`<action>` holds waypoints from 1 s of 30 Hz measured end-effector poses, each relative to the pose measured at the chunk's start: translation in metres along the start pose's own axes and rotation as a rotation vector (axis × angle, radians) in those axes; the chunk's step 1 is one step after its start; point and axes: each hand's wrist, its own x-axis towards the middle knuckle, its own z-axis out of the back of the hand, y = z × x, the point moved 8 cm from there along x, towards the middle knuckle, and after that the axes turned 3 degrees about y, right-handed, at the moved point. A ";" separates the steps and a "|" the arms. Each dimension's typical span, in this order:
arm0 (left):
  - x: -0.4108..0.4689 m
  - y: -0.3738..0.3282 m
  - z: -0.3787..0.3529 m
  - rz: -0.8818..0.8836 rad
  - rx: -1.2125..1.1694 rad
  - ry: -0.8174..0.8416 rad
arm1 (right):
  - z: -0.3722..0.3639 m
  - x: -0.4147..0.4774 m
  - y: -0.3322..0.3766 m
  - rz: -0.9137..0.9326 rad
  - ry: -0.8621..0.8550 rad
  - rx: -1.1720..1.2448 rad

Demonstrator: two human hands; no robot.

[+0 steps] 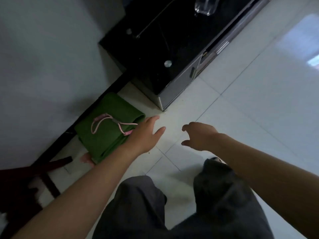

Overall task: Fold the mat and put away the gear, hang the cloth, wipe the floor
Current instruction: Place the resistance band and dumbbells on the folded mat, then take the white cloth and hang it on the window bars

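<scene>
A folded green mat (107, 125) lies on the white tiled floor against the wall's dark baseboard. On top of it rests a pink figure-eight resistance band (110, 124) with a grey middle piece. My left hand (146, 133) hovers over the mat's right edge, fingers apart, holding nothing and covering part of the band's end. To the right, over bare tile, my right hand (200, 136) is also open with its fingers curled loosely. No cloth is in view.
A black glass-topped cabinet (164, 54) stands just beyond the mat, with a clear plastic bottle (206, 5) on it. Dark wooden furniture legs (51, 167) sit at lower left. My bare foot (87, 159) touches the mat's near corner. My grey trousers (172, 204) fill the bottom.
</scene>
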 end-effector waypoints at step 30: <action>-0.142 -0.584 -0.013 -0.608 0.269 0.236 | 0.151 -0.519 -0.284 -0.395 -0.722 0.695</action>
